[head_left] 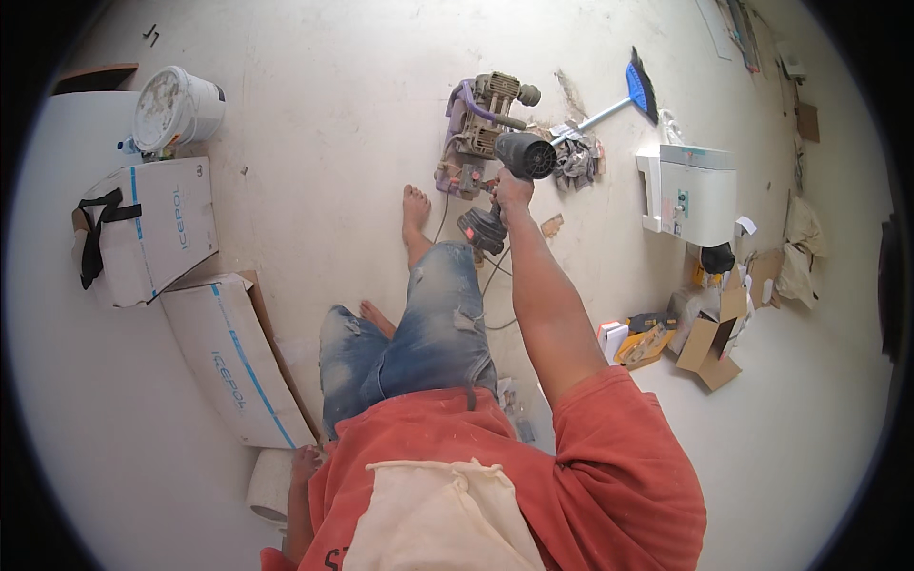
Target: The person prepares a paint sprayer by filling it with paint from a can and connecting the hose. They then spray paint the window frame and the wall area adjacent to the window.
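Probably dust-blowing step, aimed at grimy purple-framed compressor [494, 88]; next move likely calls for steady wrist, nozzle swept across motors. Right hand [514, 188] clamped round handle of black cordless blower [526, 155], out front near compressor. Left hand [305, 464] hangs low near white carton [243, 366]; can't tell if fingers are apart or together, tbh.

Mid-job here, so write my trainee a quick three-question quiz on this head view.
1. Which hand holds the black handheld tool?
2. True or false: in the picture, the white bucket is left of the purple-framed machine.
3. What colour is the broom head above its black bristles? A) red B) blue C) yellow

Key: 1. The right hand. 2. True. 3. B.
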The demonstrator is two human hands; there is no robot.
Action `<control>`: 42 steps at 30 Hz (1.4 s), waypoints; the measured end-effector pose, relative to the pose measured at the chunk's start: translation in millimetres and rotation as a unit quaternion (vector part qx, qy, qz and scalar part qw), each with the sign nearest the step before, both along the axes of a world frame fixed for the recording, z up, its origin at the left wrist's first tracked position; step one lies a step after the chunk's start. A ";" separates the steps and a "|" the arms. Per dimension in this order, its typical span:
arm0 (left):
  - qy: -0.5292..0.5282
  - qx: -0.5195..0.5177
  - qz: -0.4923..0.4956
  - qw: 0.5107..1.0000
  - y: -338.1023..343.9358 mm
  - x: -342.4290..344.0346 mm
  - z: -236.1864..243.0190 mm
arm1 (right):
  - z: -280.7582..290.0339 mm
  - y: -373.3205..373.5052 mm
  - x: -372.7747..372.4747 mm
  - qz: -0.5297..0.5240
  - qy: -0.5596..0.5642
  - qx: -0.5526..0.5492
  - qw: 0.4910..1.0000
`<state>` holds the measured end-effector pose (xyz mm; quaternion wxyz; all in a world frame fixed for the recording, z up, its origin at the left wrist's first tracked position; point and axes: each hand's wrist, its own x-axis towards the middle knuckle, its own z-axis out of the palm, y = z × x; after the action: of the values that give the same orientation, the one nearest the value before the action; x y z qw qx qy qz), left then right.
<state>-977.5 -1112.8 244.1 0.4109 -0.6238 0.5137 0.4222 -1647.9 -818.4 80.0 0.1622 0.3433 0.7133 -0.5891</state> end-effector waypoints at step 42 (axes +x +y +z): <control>-0.019 0.059 0.255 0.965 59.2 -208.1 -23.5 | -175.6 -127.1 -32.5 0.592 -0.239 0.375 0.672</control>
<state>-1185.6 -1053.6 220.6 0.3352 -0.7167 0.3043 0.5304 -1680.5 -945.6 -95.5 0.4996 0.0100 0.8648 0.0492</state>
